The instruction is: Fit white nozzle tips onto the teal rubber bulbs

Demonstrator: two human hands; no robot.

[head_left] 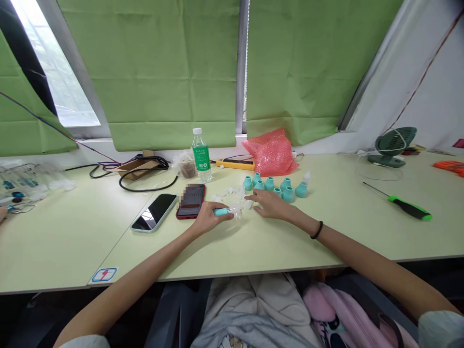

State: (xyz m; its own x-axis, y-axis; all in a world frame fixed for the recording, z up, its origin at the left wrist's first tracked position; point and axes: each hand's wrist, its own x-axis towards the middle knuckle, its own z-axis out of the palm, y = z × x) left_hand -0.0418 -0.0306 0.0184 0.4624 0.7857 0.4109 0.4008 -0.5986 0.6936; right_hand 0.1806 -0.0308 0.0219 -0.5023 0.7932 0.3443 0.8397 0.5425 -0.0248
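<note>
My left hand (210, 218) is closed around a small teal rubber bulb (220, 211) with a clear plastic piece (235, 210) at its right end. My right hand (270, 204) reaches in from the right, fingers apart, over small clear plastic pieces (246, 199). Whether its fingertips touch these pieces I cannot tell. White bits (229, 191) lie just beyond. Behind my right hand stand several teal bulbs (269, 183), necks up. One bulb at the right end (301, 190) has a clear tip (307, 177) by its top.
Two phones, one light-cased (154, 213) and one red-cased (191, 200), lie left of my hands. Behind are a water bottle (201, 157), a yellow tool (235, 165) and pink bubble wrap (273, 153). A screwdriver (406, 205) and a green fan (391, 147) are rightward; another person's hand (3, 213) shows far left.
</note>
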